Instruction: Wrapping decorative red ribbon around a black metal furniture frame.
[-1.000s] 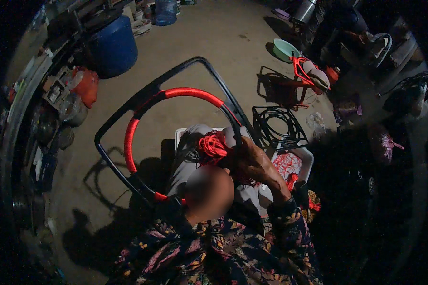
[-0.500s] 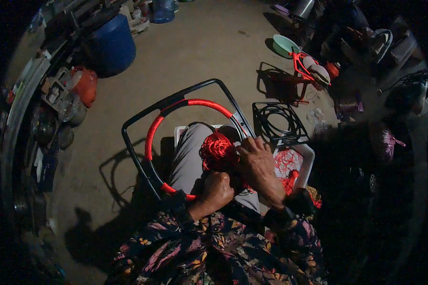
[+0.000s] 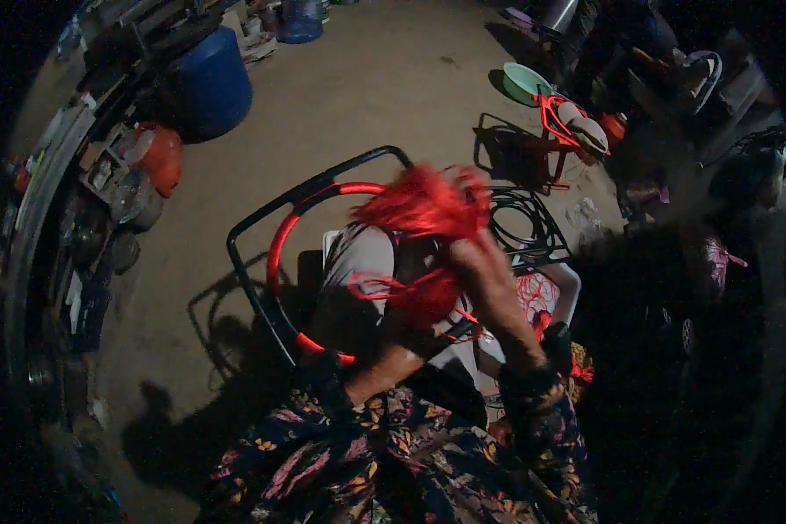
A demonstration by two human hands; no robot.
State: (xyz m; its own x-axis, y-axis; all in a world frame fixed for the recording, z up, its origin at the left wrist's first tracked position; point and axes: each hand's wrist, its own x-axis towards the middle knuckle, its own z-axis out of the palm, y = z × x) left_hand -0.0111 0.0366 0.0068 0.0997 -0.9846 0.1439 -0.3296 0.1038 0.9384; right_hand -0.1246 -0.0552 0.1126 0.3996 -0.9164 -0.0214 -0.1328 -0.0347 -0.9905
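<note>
A loose bundle of red cord (image 3: 424, 205), smeared by motion, hangs above my lap, with my right hand (image 3: 476, 262) closed on it. More red cord dangles below, over my left hand (image 3: 402, 356), whose fingers are hidden and blurred. Across my knees lies a black frame (image 3: 258, 288) with a round inner ring (image 3: 279, 249). Parts of that ring are tightly wrapped in red cord; other parts are bare black. The raised bundle covers the ring's right side.
A white tub (image 3: 570, 293) with tangled red cord stands right of my lap. Beyond it rests another black frame (image 3: 546, 231). Farther off are a small red-framed seat (image 3: 555, 127) and a pale green basin (image 3: 524, 83). A blue barrel (image 3: 210, 83) and clutter line the left side.
My right hand has lifted off the ring's right side, raising the red cord, which has spread from a compact ball into a loose bundle. My left hand has become covered by cord.
</note>
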